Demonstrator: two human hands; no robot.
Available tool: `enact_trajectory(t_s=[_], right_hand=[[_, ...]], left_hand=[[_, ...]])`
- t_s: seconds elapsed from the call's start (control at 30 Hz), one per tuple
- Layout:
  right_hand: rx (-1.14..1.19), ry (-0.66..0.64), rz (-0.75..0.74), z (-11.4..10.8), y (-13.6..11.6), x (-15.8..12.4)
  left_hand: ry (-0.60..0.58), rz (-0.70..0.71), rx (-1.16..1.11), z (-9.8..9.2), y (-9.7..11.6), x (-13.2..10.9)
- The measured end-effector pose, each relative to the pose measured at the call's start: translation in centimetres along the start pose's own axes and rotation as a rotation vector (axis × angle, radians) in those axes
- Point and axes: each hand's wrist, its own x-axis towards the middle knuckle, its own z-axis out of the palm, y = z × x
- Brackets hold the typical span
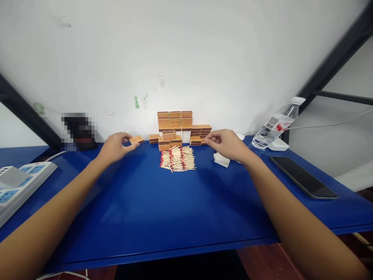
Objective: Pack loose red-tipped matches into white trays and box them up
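Observation:
My left hand pinches an orange matchbox between thumb and fingers, left of the stacked matchboxes. My right hand has its fingertips pressed together at the stack's lower right end, by a partly covered matchbox. Whether these fingers hold anything is hidden. A pile of loose red-tipped matches lies in front of the stack. Below my right hand rest white matchbox trays. A smaller matchbox group stands just left of the main stack.
The blue table runs up to a white wall. At right are a tilted water bottle, a white device and a phone. A power strip and a dark blurred object are at left.

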Motion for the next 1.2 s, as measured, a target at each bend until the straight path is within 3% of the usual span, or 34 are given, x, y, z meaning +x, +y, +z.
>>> enact_trajectory(t_s=[0.1,0.17,0.27,0.3,0.47,0.63,0.9,1.2], right_hand=[[0.53,0.07,0.135,2.1,-2.7,-0.5],[0.706,0.095,0.147,4.4,-4.8,-1.3],[0.872,-0.11,0.152,7.4,-7.1,-2.5],[0.896,-0.124,0.174,8.1,-7.5,-2.8],[0.893,0.012,0.276,8.4,-7.5,-3.3],[1.0,-0.245,0.221,8.4,-8.4,-4.0],[0.851,-0.208,0.251,8.4,-7.4,-3.9],[0.846,-0.15,0.328,7.4,-6.2,-2.7]], left_hand=[[0.171,0.274,-0.048,-0.3,4.0,-2.9],[0.254,0.447,-0.129,0.2,6.8,-4.6],[0.275,0.571,-0.237,1.3,9.3,-6.1],[0.278,0.57,-0.249,1.7,9.6,-6.3],[0.239,0.556,-0.307,2.7,9.0,-6.8],[0.207,0.533,-0.392,2.9,9.4,-7.5],[0.178,0.549,-0.35,3.4,9.2,-7.9],[0.127,0.369,-0.402,2.8,8.7,-7.9]])
